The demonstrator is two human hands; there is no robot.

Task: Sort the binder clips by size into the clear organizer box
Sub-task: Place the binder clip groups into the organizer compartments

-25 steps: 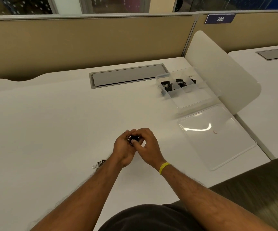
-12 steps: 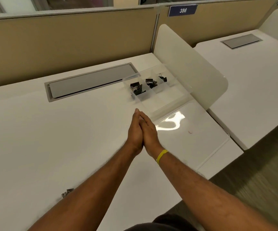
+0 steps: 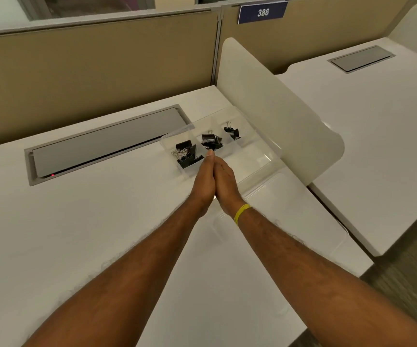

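**Both palms together over the clip box**

- Far left: long grey metal cable flap (image 3: 107, 144), recessed in the white bench (image 3: 52, 234). Not part of the job.
- Clear plastic organizer box (image 3: 257, 159) sits open at the bench's back right. Rear row has three cells, sorted left to right by size: large black binder clips with silver wire handles (image 3: 186, 154), medium black binder clips (image 3: 211, 141), and one small black binder clip (image 3: 232, 133).
- Left hand (image 3: 203, 181) and right hand (image 3: 226, 181) are pressed flat, palm to palm, with fingers straight. Their tips are over the wall between the large and medium cells. No curl and no pinch. Cannot tell whether a clip is trapped between the palms.
- Yellow band (image 3: 242, 213) on the right wrist.
- The box's clear flat lid (image 3: 290, 216) lies on the bench beside the box, partly under the right forearm.
- Cream rounded divider panel (image 3: 277, 108) stands just behind the box.

Handling, my judgement: the clips are light, stiff sprung steel with smooth bodies that could slip from flat palms. Best held across the black body or by the wire handles. Not fragile, so a short drop is safe. The box looks light and may skid if nudged.
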